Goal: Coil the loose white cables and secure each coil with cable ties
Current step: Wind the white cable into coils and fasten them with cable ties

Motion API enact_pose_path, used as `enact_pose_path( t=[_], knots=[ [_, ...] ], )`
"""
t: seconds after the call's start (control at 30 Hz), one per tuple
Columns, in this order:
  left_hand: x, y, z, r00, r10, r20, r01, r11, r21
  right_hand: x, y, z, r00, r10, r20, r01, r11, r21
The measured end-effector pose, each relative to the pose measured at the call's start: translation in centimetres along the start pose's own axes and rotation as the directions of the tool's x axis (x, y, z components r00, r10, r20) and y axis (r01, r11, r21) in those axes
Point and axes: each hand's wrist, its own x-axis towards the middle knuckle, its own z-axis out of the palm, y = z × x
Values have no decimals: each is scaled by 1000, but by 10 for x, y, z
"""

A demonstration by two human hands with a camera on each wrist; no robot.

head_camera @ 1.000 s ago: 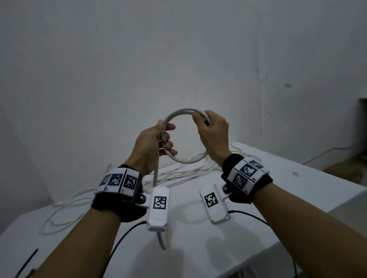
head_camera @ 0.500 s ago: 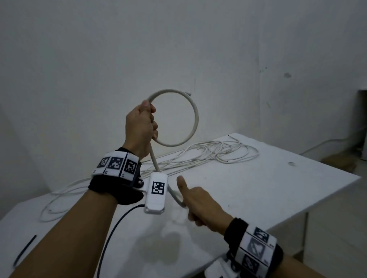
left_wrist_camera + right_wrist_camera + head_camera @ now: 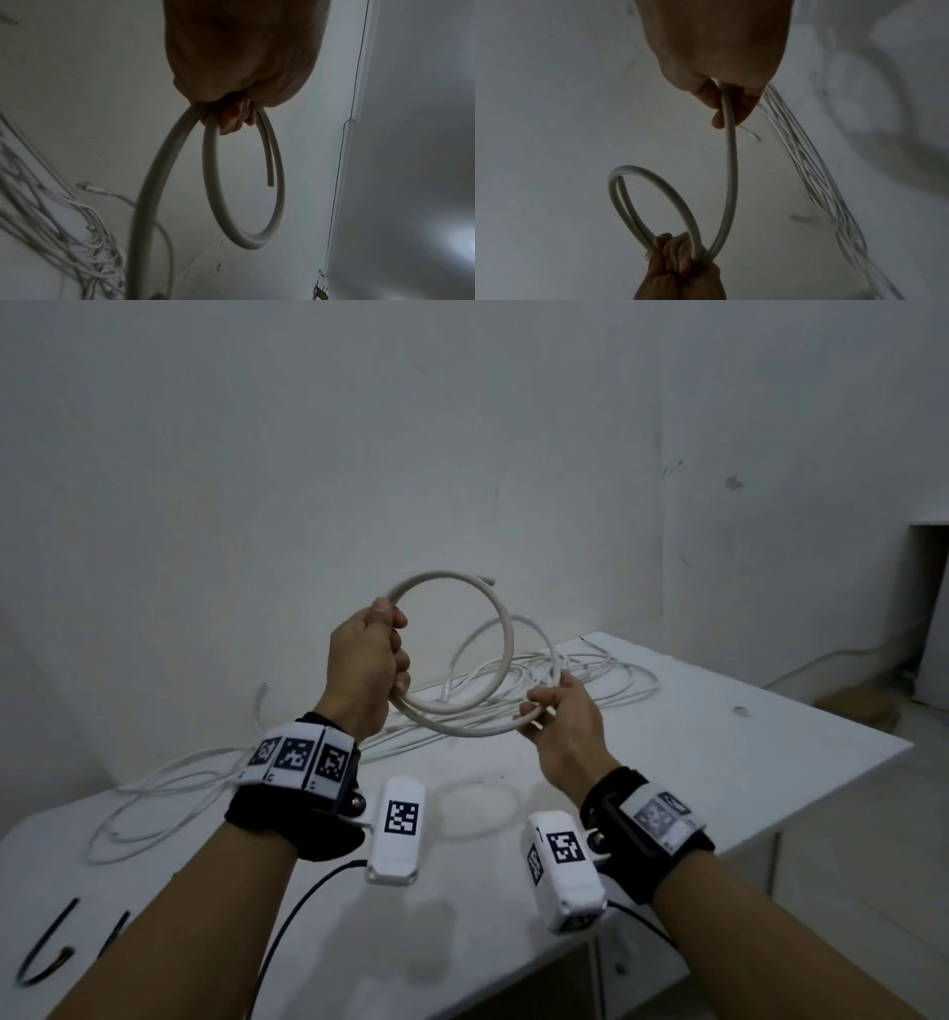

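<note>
White cable (image 3: 506,639), maybe two loops, two hands.

Dim, flat, bluish light throughout; both wrist views are dark and grainy, wide-angle edges bending, distant cables motion-blurred.

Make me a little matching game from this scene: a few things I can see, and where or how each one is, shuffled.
Things:
1. left hand
2. right hand
3. thin white cables
4. black cable ties

States:
a. lying on the table's near left corner
b. gripping the finished loop
c. heaped on the table
d. pinching the cable's running length

Pairs: 1-b, 2-d, 3-c, 4-a
</note>
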Motion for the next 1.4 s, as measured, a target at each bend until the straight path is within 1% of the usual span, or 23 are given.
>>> enact_pose_path(
  t=[0.07,0.13,0.23,0.33,0.47,0.57,0.63,0.7,0.8,0.87,0.9,0.93,1.03,1.1,1.17,1.23,1.3,1.33,1.4],
  knots=[
    [-4,-8,2,1000,5,4,-5,1000,28,-3,-12,2,994,-89,65,96,989,-112],
    [-7,-14,4,1000,5,10,-6,999,38,-6,-22,6,981,-152,122,172,969,-176],
    [-10,-18,7,1000,1,16,-2,999,54,-9,-29,9,958,-223,183,254,953,-168],
    [-14,-22,12,999,4,49,-8,997,81,-11,-32,12,925,-286,248,330,931,-156],
    [-20,-26,20,997,-4,83,-4,996,95,-11,-32,18,873,-378,309,462,845,-271],
    [-22,-26,22,996,3,87,-12,995,101,-12,-32,17,836,-411,364,524,794,-307],
    [-23,-27,23,995,22,96,-35,991,131,-14,-32,16,799,-430,419,582,728,-363],
    [-23,-28,23,994,36,102,-51,987,150,-11,-31,14,775,-456,438,625,659,-419],
    [-22,-31,22,990,75,123,-100,970,220,-4,-32,10,764,-480,432,645,588,-489],
    [-19,-36,19,982,120,144,-160,938,307,-2,-36,7,763,-472,442,646,558,-520],
    [-17,-39,18,978,141,154,-187,920,344,-1,-37,6,752,-471,462,660,526,-537],
    [-16,-40,17,975,157,160,-206,907,367,-1,-38,6,731,-471,493,682,480,-552],
    [-14,-39,18,965,202,166,-253,881,400,-2,-38,7,649,-494,578,750,291,-594],
    [-15,-35,20,952,250,179,-305,841,448,-2,-38,7,617,-507,602,761,188,-621],
    [-19,-33,22,942,284,181,-336,804,491,-1,-39,5,591,-521,616,764,116,-635],
    [-23,-33,23,937,305,172,-350,788,506,-1,-37,3,562,-545,622,776,86,-625],
    [-27,-32,23,931,320,173,-363,783,504,0,-35,2,546,-563,620,789,97,-607],
    [-28,-33,23,924,333,188,-382,767,516,0,-35,1,542,-564,624,795,102,-598],
    [-27,-36,21,898,368,242,-438,681,587,1,-35,1,527,-552,646,807,87,-584]
  ],
)
